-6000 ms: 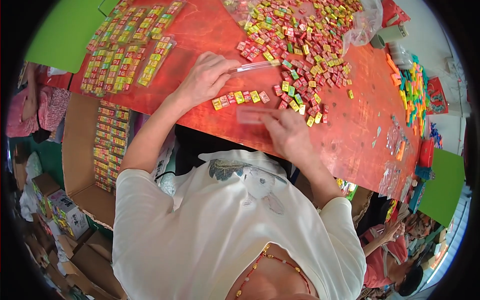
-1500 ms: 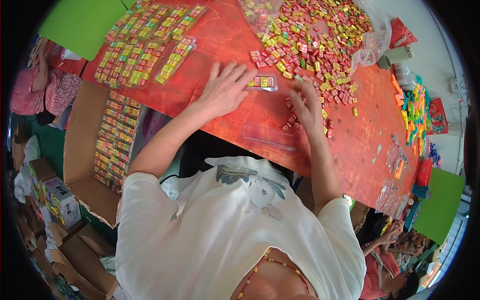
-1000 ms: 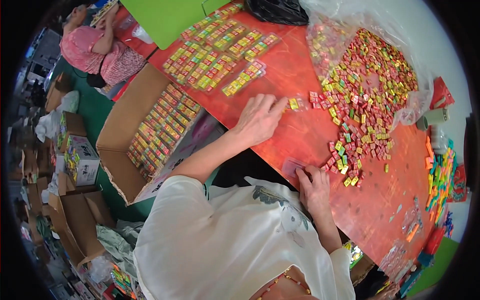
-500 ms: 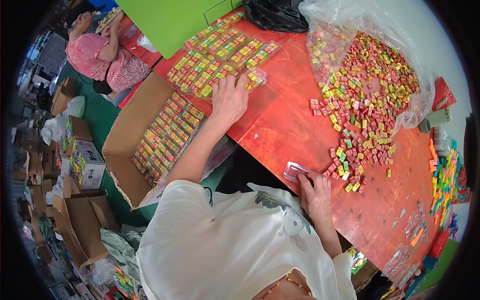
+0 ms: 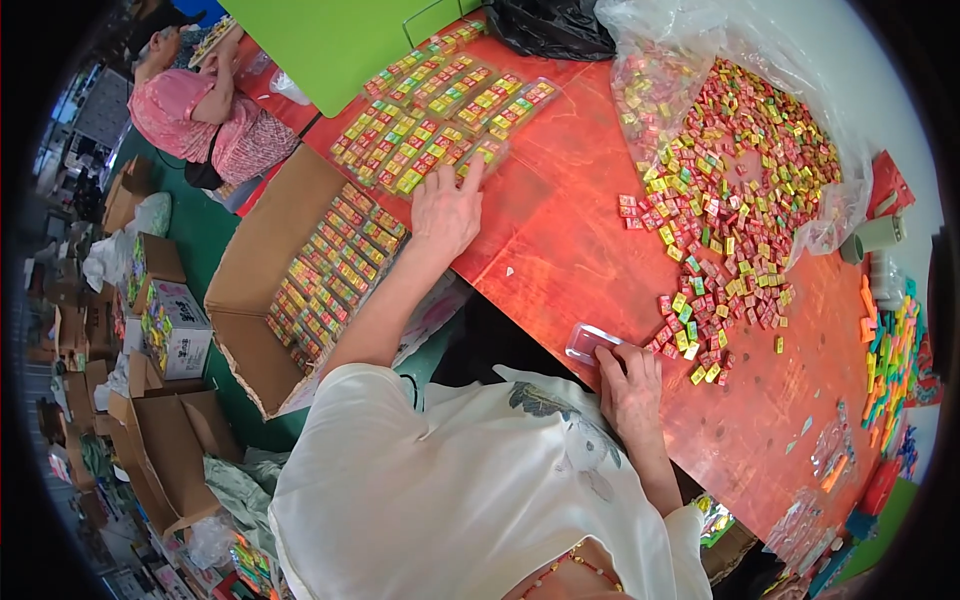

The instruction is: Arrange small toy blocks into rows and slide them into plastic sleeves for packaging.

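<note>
My left hand (image 5: 447, 214) reaches to the near end of the rows of filled clear packs (image 5: 440, 115). Its fingers are stretched out, the tips touching the nearest pack (image 5: 489, 151) of small red, yellow and green blocks. At the table's near edge, my right hand (image 5: 632, 388) has its thumb and fingers on the end of a clear plastic tray (image 5: 584, 340); no blocks show in the tray. To the right of that hand spreads a heap of loose small blocks (image 5: 735, 220), red and yellow with some green, partly inside a clear plastic bag (image 5: 655, 85).
An open cardboard box (image 5: 262, 245) with rows of filled packs stands beside the table at left. A green board (image 5: 320, 45) and black bag (image 5: 550, 28) lie at the far side. Colourful plastic pieces (image 5: 888, 365) line the right edge. A person in pink (image 5: 185, 110) works at far left.
My left hand has drawn slightly left and nearer to me. The pack under its fingers has shifted left, closer in line with the others. My right hand and the tray have hardly moved.
</note>
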The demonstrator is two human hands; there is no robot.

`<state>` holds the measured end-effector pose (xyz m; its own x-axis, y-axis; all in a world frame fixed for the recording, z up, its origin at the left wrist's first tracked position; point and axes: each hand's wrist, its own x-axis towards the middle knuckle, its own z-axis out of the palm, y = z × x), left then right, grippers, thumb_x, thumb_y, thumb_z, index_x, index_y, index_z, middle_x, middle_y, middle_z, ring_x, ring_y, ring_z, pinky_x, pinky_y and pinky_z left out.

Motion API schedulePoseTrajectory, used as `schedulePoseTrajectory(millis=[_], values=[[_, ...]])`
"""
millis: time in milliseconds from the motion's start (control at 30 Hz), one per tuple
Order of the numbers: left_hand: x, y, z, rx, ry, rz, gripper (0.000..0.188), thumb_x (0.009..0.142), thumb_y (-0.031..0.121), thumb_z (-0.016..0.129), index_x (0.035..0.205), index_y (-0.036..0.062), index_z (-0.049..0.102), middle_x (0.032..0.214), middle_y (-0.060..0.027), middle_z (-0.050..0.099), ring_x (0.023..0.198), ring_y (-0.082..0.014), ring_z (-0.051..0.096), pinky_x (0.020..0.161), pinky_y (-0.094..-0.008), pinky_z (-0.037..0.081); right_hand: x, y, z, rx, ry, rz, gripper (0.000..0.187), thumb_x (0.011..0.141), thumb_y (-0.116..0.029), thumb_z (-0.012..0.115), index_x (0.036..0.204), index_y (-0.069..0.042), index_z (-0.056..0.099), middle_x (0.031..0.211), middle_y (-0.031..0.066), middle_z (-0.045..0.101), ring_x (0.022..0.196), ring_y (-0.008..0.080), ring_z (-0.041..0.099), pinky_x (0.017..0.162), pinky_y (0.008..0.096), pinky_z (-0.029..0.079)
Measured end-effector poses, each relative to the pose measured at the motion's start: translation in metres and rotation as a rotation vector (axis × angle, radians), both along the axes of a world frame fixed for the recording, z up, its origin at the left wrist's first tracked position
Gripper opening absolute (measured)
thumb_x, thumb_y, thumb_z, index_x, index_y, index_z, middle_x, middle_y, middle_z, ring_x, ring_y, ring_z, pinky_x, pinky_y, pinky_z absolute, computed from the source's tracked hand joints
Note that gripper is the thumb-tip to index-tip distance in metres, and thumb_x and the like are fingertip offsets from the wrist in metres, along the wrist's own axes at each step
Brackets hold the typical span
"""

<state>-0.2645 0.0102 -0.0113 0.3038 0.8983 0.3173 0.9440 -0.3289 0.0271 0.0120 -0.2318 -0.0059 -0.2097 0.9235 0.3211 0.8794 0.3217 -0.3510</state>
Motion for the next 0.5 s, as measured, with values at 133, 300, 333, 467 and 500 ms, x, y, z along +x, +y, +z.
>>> schedulePoseTrajectory(millis=[133, 300, 333, 467, 500], values=[[0.002, -0.002, 0.003, 0.106, 0.074, 0.0, 0.06, 0.088, 0.028, 0.066, 0.144, 0.0144, 0.049, 0.115, -0.0171, 0.057, 0.104, -0.0347, 0.056, 0.085, -0.0501, 0.045, 0.002, -0.003, -0.001, -0.024, -0.026, -0.006, 0.042, 0.075, -0.003, 0.068, 0.117, -0.005, 0.068, 0.112, 0.0126, 0.059, 0.105, 0.0301, 0.058, 0.086, 0.0434, 0.045], [0.0, 0.013, -0.001, 0.227, 0.275, 0.04, 0.062, 0.091, 0.036, 0.062, 0.147, 0.014, 0.047, 0.147, -0.0165, 0.049, 0.125, -0.0359, 0.051, 0.104, -0.0629, 0.036, 0.004, -0.001, 0.0, 0.005, -0.031, -0.01, 0.042, 0.076, -0.006, 0.068, 0.118, -0.007, 0.067, 0.115, 0.0122, 0.058, 0.106, 0.0296, 0.057, 0.089, 0.0423, 0.045], [-0.007, 0.02, -0.008, 0.254, 0.289, 0.036, 0.064, 0.091, 0.038, 0.062, 0.149, 0.0157, 0.045, 0.15, -0.0155, 0.047, 0.127, -0.0359, 0.051, 0.107, -0.0636, 0.033, 0.003, 0.002, 0.001, 0.013, -0.014, -0.014, 0.042, 0.075, -0.004, 0.069, 0.117, -0.006, 0.067, 0.113, 0.0122, 0.059, 0.103, 0.0303, 0.058, 0.087, 0.0422, 0.046], [-0.017, 0.021, -0.007, 0.184, 0.311, 0.08, 0.067, 0.092, 0.043, 0.062, 0.151, 0.0165, 0.042, 0.153, -0.0163, 0.044, 0.135, -0.0395, 0.045, 0.107, -0.0664, 0.031, 0.001, 0.019, 0.007, -0.029, -0.049, -0.045, 0.044, 0.077, -0.005, 0.064, 0.122, -0.001, 0.064, 0.117, 0.0136, 0.058, 0.105, 0.0308, 0.057, 0.09, 0.0407, 0.046], [-0.015, 0.021, -0.007, 0.162, 0.28, 0.102, 0.07, 0.093, 0.046, 0.061, 0.153, 0.0175, 0.04, 0.155, -0.017, 0.041, 0.139, -0.0405, 0.041, 0.106, -0.0681, 0.03, 0.0, 0.023, 0.007, -0.018, -0.064, -0.062, 0.046, 0.078, -0.005, 0.063, 0.123, -0.001, 0.064, 0.118, 0.014, 0.057, 0.106, 0.0309, 0.056, 0.091, 0.0407, 0.046]])
